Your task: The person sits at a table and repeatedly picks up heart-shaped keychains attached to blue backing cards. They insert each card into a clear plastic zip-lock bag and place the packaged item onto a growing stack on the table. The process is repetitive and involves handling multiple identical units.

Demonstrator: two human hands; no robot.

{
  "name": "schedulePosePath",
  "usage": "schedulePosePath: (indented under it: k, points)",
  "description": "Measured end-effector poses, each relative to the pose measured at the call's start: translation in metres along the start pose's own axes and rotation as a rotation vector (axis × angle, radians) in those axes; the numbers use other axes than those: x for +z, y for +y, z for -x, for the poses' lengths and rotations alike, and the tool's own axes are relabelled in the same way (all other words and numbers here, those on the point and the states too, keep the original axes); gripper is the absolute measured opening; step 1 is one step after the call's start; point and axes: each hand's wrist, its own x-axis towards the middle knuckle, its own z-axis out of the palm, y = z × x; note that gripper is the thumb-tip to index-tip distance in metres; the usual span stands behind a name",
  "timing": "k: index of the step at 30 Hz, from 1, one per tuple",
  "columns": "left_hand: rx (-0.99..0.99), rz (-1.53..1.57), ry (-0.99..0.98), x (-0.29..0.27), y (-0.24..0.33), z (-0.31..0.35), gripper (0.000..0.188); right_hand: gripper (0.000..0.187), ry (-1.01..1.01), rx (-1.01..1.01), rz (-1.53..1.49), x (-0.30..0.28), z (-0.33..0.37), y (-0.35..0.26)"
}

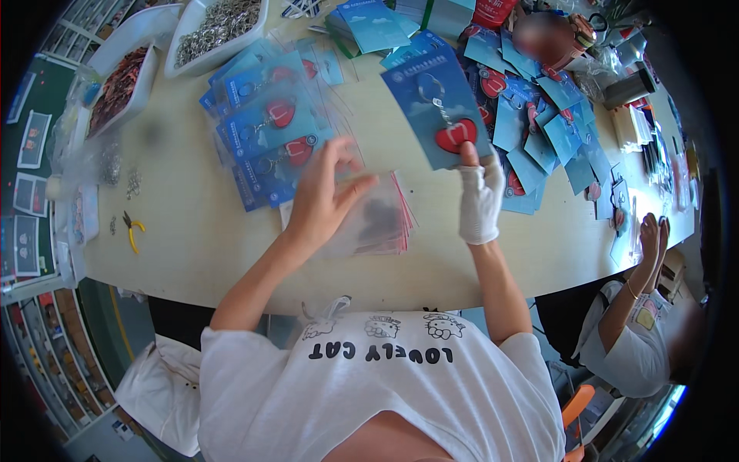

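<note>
While the gloved right hand (pixel 480 202) is pinching the blue keychain card (pixel 439 112) upright at 12 o'clock | bare left hand (pixel 323 196), grip narrow, is peeling a clear sleeve (pixel 377 219) off the desk (pixel 200 231) stack for bagging.

Glossy clear plastic sleeves (pixel 377 223), matt table (pixel 192 231)

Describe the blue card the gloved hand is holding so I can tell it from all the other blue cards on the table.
Start at the pale table and find the right hand, in a white glove, near its middle. It pinches the lower edge of one blue card, which carries a metal key ring above a red heart charm. Unlike the bagged cards piled to its left, it is held up tilted, with no clear sleeve visible.
</note>
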Motion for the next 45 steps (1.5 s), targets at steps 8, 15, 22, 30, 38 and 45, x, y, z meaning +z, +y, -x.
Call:
schedulePosePath:
  k: [8, 15, 22, 30, 38, 45]
  points:
    - [-0.064, -0.260, -0.331, 0.009, -0.013, 0.019, 0.041, 0.037, -0.100, 0.045, 0.186, -0.031, -0.005, 0.008]
    - [-0.179, 0.144, -0.281, 0.002, -0.027, 0.014, 0.016, 0.037, -0.194, 0.087, 0.048, -0.058, -0.014, 0.018]
    - [-0.561, 0.467, -0.453, -0.019, -0.026, -0.005, 0.012, 0.047, -0.374, 0.188, 0.128, -0.070, -0.028, 0.004]
    - [-0.566, 0.533, -0.473, -0.018, -0.022, -0.009, 0.021, 0.045, -0.517, 0.202, 0.172, -0.070, -0.033, -0.011]
    - [-0.420, 0.522, -0.495, -0.001, -0.015, -0.012, 0.024, 0.048, -0.800, 0.212, 0.316, -0.063, -0.043, -0.002]
    - [-0.449, 0.525, -0.562, -0.002, -0.010, -0.013, 0.023, 0.043, -0.705, 0.270, 0.213, 0.001, 0.004, -0.004]
